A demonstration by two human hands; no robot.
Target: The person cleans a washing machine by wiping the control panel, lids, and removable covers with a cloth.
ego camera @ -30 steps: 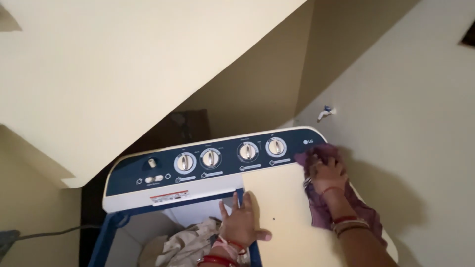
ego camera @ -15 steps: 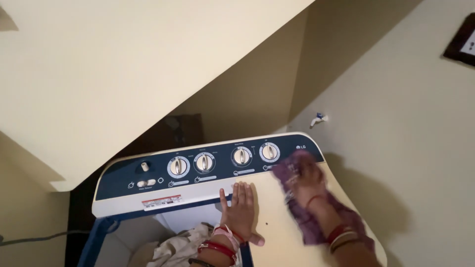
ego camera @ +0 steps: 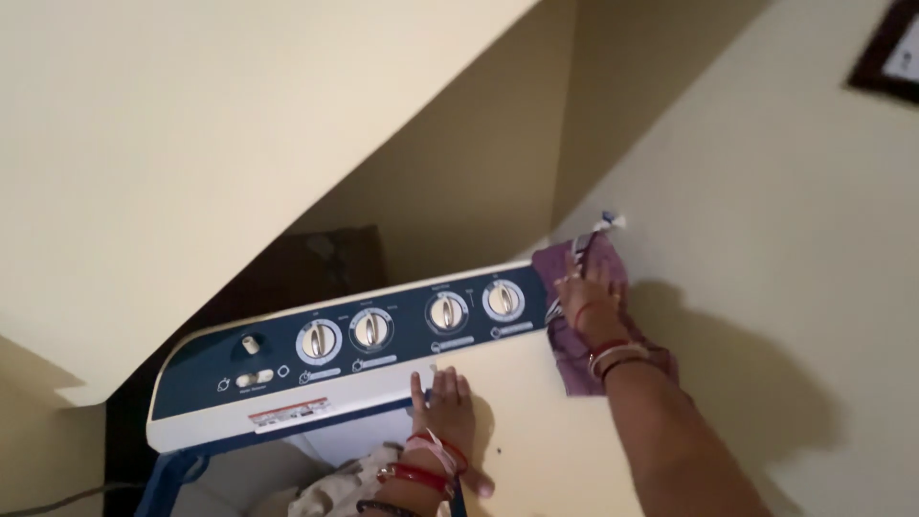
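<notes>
Our right hand [ego camera: 586, 299] grasps a purple cloth [ego camera: 574, 330] at the control panel [ego camera: 383, 340] corner. Our left hand [ego camera: 445, 407] lies flat — fingers released — on the washer's cream lid [ego camera: 536, 421].

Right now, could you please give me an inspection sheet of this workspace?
Surface: cream lid of a twin-tub washing machine, with its navy control panel behind it.
Job's things: purple cloth pressed on the panel's right end.
Clutter: laundry in the open tub.
Grippers: left hand flat on the lid; right hand on the cloth.
Cables: grey cord at lower left; wall tap by the cloth.
Surroundings: cream walls, slanted ceiling, dark frame at upper right.
</notes>
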